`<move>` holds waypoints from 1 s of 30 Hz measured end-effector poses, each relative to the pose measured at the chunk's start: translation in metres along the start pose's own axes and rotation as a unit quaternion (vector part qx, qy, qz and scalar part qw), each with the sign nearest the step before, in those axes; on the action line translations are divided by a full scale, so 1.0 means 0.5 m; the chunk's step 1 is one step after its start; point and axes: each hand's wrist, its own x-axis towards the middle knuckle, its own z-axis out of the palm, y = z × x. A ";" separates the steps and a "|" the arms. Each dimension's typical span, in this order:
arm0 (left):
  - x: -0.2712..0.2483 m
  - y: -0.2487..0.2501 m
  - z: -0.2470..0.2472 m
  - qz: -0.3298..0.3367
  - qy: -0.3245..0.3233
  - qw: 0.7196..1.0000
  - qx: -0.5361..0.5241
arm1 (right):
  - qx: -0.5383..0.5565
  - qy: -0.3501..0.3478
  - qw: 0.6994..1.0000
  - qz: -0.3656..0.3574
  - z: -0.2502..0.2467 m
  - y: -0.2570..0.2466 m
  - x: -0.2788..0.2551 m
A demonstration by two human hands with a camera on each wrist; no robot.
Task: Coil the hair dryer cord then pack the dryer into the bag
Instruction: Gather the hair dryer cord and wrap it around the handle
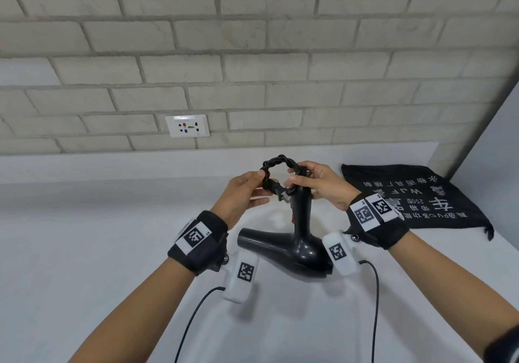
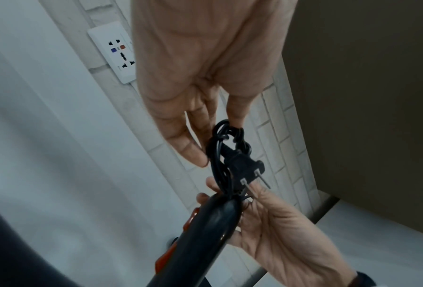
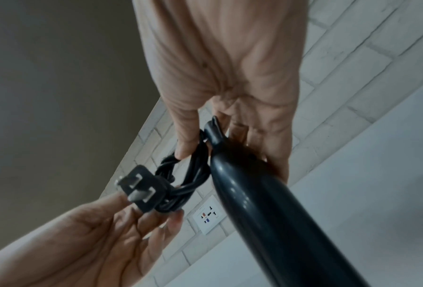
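Note:
A black hair dryer (image 1: 292, 247) hangs upside down over the white counter, its handle pointing up. Its black cord (image 1: 278, 163) is wound into a small twisted ring at the handle's top end. My left hand (image 1: 247, 191) pinches the ring's left side beside the plug (image 1: 282, 194), whose prongs point down. My right hand (image 1: 317, 183) grips the handle's end and the ring's right side. In the left wrist view the plug (image 2: 247, 165) sits against the cord (image 2: 220, 153) above the handle (image 2: 205, 233). The right wrist view shows the plug (image 3: 141, 190), the cord (image 3: 185, 180) and the dryer handle (image 3: 266, 213).
A black drawstring bag (image 1: 415, 197) with white print lies flat on the counter (image 1: 84, 250) at the right, near the corner wall. A white wall socket (image 1: 187, 125) is set in the brick wall behind. Thin black cables (image 1: 375, 306) run from the wrist cameras.

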 end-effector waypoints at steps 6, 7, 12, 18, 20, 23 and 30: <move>-0.014 -0.039 0.002 0.043 0.085 0.991 0.097 | -0.007 0.033 0.999 0.003 0.004 0.002 0.009; -0.018 -0.056 0.000 0.066 0.083 0.983 0.151 | -0.005 0.038 0.999 0.003 0.005 0.003 0.011; -0.064 -0.160 0.001 0.088 0.002 0.896 0.434 | 0.014 0.079 0.997 0.015 0.005 0.010 0.021; -0.107 -0.219 0.041 0.061 -0.035 0.872 0.485 | 0.094 0.155 0.981 0.074 -0.020 0.033 0.034; -0.110 -0.224 0.049 0.046 -0.036 0.873 0.484 | 0.130 0.169 0.971 0.110 -0.032 0.053 0.034; -0.103 -0.224 0.043 0.012 -0.035 0.873 0.485 | 0.202 0.183 0.948 0.166 -0.034 0.097 0.029; -0.082 -0.202 -0.064 -0.021 -0.035 0.869 0.493 | 0.220 0.206 0.928 0.221 0.001 0.170 0.022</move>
